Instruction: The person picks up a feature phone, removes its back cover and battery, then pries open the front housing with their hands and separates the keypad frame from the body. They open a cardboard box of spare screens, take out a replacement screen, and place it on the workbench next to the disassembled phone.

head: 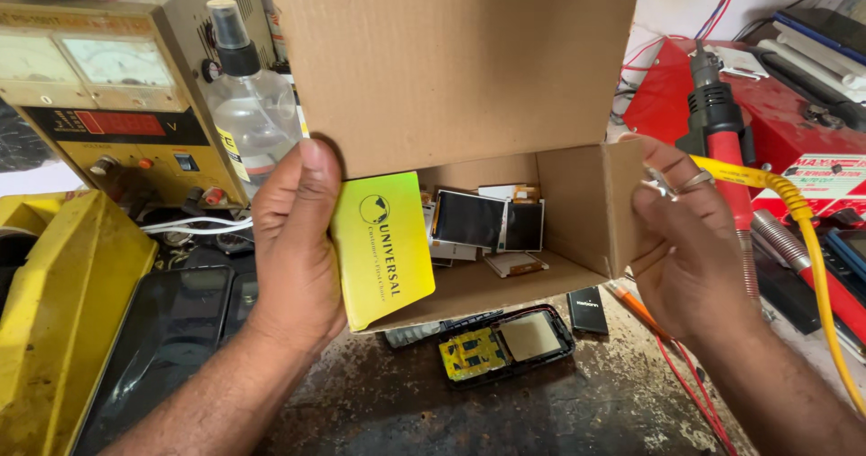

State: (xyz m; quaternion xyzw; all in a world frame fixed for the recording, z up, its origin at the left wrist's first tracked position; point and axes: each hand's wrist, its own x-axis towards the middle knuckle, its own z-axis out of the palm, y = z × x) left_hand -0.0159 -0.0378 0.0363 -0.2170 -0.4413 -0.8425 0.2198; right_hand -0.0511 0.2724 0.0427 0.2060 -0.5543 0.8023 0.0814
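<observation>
Here the box [469, 86], plain brown cardboard with a yellow-green end panel, is held tilted above the bench [559, 402], its lid raised toward the camera and its inside open to view. The left hand [298, 239] grips the yellow-green end, thumb up on the rim. The right hand [681, 248] clasps the opposite end flap, rings on its fingers. Inside the box lie several small screens [487, 221], dark and glossy, piled together. Just below the box, on the bench, rests an opened phone [505, 340] showing a yellow board. Behind the left hand stand a clear spray bottle [248, 104] and a yellow power supply [108, 95]. A red hot-air tool [717, 113] and a yellow cable [803, 230] sit by the right hand.
</observation>
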